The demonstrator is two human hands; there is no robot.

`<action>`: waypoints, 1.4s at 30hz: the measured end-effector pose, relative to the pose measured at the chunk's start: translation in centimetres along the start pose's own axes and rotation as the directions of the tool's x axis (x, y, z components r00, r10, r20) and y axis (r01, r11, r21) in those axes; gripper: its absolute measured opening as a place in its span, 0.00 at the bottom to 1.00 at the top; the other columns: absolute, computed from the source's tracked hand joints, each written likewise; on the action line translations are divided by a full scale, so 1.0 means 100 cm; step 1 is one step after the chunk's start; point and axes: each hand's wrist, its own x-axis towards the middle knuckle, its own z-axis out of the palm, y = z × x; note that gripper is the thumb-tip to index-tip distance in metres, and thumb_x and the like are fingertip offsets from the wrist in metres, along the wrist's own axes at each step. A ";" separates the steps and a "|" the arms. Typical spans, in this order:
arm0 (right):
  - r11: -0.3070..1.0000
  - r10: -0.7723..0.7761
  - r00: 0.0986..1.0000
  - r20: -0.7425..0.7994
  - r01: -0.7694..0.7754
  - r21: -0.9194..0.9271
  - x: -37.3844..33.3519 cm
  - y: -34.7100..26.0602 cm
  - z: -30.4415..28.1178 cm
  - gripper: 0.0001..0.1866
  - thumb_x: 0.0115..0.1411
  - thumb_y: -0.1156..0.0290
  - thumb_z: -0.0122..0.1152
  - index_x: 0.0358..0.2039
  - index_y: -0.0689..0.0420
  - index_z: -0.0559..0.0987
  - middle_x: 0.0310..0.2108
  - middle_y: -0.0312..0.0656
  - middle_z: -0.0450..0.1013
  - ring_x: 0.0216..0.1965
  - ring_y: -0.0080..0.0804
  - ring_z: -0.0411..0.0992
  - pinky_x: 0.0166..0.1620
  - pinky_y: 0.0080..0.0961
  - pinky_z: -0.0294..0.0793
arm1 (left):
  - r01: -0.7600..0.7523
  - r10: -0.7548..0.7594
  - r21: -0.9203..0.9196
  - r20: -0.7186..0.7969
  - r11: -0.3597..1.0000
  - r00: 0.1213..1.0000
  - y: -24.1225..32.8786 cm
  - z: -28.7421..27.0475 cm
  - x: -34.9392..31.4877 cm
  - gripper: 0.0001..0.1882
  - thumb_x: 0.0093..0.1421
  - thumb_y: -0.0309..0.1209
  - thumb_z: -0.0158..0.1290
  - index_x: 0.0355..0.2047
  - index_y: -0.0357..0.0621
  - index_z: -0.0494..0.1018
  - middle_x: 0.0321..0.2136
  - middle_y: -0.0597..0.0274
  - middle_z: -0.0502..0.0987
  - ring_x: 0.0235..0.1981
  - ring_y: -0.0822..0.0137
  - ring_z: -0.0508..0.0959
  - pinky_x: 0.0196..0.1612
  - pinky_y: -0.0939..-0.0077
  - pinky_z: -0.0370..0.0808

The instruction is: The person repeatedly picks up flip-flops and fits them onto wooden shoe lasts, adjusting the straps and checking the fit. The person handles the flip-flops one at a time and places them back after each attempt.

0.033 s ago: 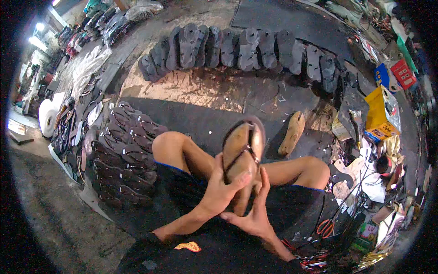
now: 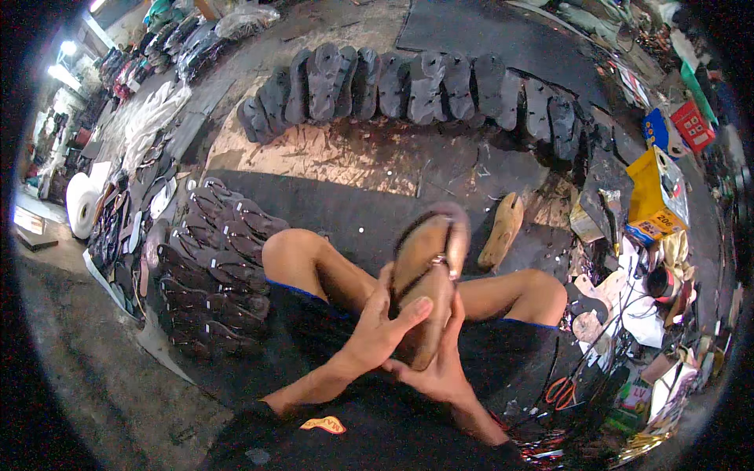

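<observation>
Clasping one sandal (image 2: 430, 286) between them, the left grip (image 2: 367, 337) and the right grip (image 2: 438, 378) are both closed around its lower part, in front of the body and between the bent knees. The sandal is tilted, its wide toe end beyond both grips and its narrow end down by the right grip. The thumb of the left grip lies across the near face, with fingers along the left edge. The right grip holds the narrow end from below, fingers up along the right edge. The shiny strap (image 2: 437, 260) sits above both grips; the toe end is blurred.

Beyond the right grip and to its right, well apart from it, a wooden last (image 2: 503, 228) lies on the floor (image 2: 338, 200). To the left of the left grip, past the left knee (image 2: 292, 253), dark sandals (image 2: 220, 271) lie in close rows. Far beyond both grips, a row of dark soles (image 2: 393, 86) curves across. To the right of the right grip, past the right knee (image 2: 546, 294), are orange-handled scissors (image 2: 560, 392), paper scraps (image 2: 642, 323) and, farther beyond, a yellow box (image 2: 653, 192).
</observation>
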 end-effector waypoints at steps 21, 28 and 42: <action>0.983 -0.041 0.993 0.108 0.020 0.181 0.050 -0.025 -0.021 0.73 0.54 0.74 0.77 0.79 0.55 0.23 0.77 0.60 0.47 0.77 0.56 0.54 0.76 0.51 0.58 | 0.277 -0.214 -0.537 0.178 0.797 0.961 -0.093 -0.052 0.038 0.30 0.76 0.43 0.51 0.73 0.45 0.62 0.68 0.55 0.72 0.68 0.57 0.73 0.75 0.57 0.66; 1.000 -0.001 1.000 0.030 0.001 -0.023 0.082 0.018 0.024 0.68 0.62 0.80 0.66 0.78 0.58 0.18 0.80 0.65 0.35 0.81 0.57 0.42 0.78 0.50 0.52 | -0.067 0.054 -0.079 -0.155 0.995 0.986 -0.055 -0.064 0.065 0.26 0.77 0.38 0.36 0.69 0.42 0.66 0.64 0.51 0.74 0.65 0.55 0.74 0.68 0.57 0.72; 0.914 -0.088 0.952 -0.294 -0.040 -0.404 0.178 0.073 -0.095 0.30 0.72 0.66 0.60 0.70 0.67 0.69 0.68 0.55 0.70 0.69 0.46 0.67 0.71 0.41 0.64 | -0.108 0.213 0.856 -0.002 0.505 0.977 0.061 -0.092 0.072 0.39 0.48 0.51 0.79 0.52 0.37 0.79 0.38 0.45 0.87 0.39 0.51 0.89 0.44 0.61 0.82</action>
